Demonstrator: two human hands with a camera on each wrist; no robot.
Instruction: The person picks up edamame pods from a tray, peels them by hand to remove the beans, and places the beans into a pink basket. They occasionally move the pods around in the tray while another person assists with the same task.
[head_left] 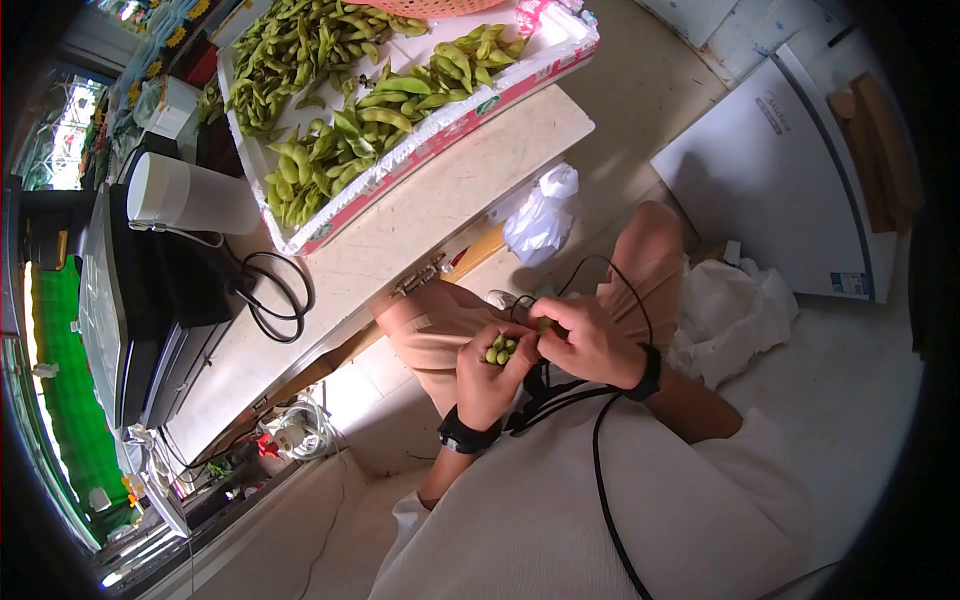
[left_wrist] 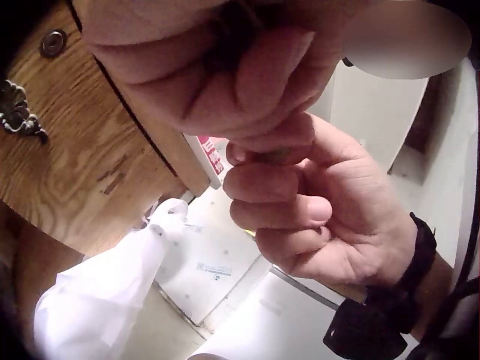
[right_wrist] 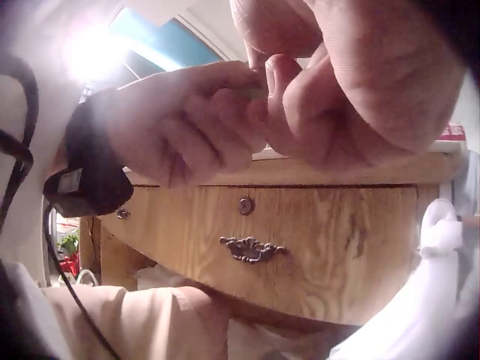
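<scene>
My left hand [head_left: 482, 380] curls around several green soybean pods [head_left: 501, 348], which show between thumb and fingers. Close against it, my right hand [head_left: 598, 345] pinches a green soybean pod [head_left: 545, 325] with thumb and index finger. The fingertips of both hands meet at this pod. In the left wrist view only a sliver of green shows between the right hand [left_wrist: 307, 202] and the left hand [left_wrist: 217, 75]; fingers hide the rest. From the right wrist, the left hand [right_wrist: 187, 124] appears with bent fingers beside the right hand [right_wrist: 352, 90].
A white foam box [head_left: 440, 130] of soybean pods [head_left: 385, 115] stands on the table [head_left: 390, 215], with a pink basket [head_left: 440, 5] at its back. A white cup [head_left: 190, 195] and black cable [head_left: 290, 310] are nearby. A white bag [head_left: 543, 215] hangs by the wooden drawer [right_wrist: 315, 240].
</scene>
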